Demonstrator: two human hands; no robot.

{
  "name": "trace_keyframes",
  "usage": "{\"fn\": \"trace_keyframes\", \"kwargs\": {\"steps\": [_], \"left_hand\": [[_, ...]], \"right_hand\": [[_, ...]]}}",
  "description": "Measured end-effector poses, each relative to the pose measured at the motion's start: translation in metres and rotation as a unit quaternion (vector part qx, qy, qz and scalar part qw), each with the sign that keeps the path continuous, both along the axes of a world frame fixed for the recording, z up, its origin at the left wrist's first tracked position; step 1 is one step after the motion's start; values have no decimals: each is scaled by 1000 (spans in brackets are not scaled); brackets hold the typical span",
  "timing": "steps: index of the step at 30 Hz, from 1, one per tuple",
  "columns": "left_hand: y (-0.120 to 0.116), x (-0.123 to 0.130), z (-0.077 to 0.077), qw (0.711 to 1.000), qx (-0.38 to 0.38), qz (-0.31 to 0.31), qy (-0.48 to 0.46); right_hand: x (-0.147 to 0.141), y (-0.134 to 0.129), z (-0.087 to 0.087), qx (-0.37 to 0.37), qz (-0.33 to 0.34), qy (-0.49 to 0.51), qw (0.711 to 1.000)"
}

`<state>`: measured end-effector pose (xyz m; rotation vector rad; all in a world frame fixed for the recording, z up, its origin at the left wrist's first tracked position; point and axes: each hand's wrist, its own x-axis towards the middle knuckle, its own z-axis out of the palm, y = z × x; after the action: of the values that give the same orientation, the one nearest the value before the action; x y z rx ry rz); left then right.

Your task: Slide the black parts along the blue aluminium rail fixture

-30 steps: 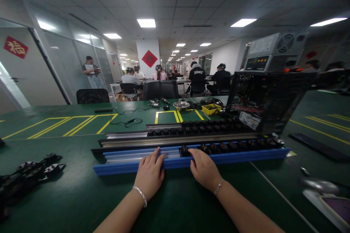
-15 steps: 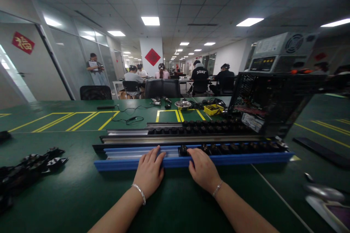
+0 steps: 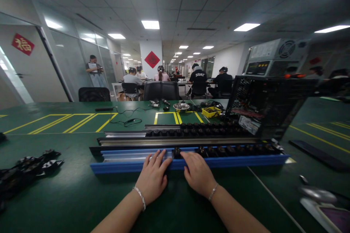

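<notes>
A long blue rail (image 3: 120,167) lies crosswise before me, with black socket modules (image 3: 221,150) lined up in its right part. One black socket module (image 3: 177,153) sits apart from that row, between my hands. My left hand (image 3: 153,174) rests on the rail left of this module, fingers spread, fingertips over the channel. My right hand (image 3: 198,173) lies over the rail on the other side; its fingers are stretched forward with the index fingertip at the module's right side, and the thumb is apart by the rail's front wall. Neither hand wraps round anything.
Black rails (image 3: 123,141) with more modules lie behind. At back right stands an open computer case (image 3: 273,105) with power supplies (image 3: 276,52) on top. A metal bowl (image 3: 181,107) and yellow tray (image 3: 211,111) are farther back. Black parts (image 3: 32,167) lie left; people sit beyond.
My left hand has slid right along the rail, closer to the single module. My right hand stays beside the module. The whole view has shifted slightly.
</notes>
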<state>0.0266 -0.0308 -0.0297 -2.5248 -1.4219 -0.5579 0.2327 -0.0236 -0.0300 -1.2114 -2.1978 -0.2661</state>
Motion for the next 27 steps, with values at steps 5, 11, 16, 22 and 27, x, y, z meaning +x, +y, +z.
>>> {"fn": "trace_keyframes", "kwargs": {"steps": [5,11,16,22,27], "left_hand": [[0,2,-1,1000,1,7,21],[-1,9,-1,999,-6,32,37],[-2,12,-2,998,4,43,43],[-1,11,-4,998,14,43,49],[-2,11,-2,998,8,43,50]], "right_hand": [[-2,0,0,-12,11,4,1000],[-2,0,-2,-35,-6,11,999],[-3,0,-4,-41,-26,9,999],[-3,0,-3,-50,-23,-4,998],[-3,-1,0,-72,-14,-7,997]]}}
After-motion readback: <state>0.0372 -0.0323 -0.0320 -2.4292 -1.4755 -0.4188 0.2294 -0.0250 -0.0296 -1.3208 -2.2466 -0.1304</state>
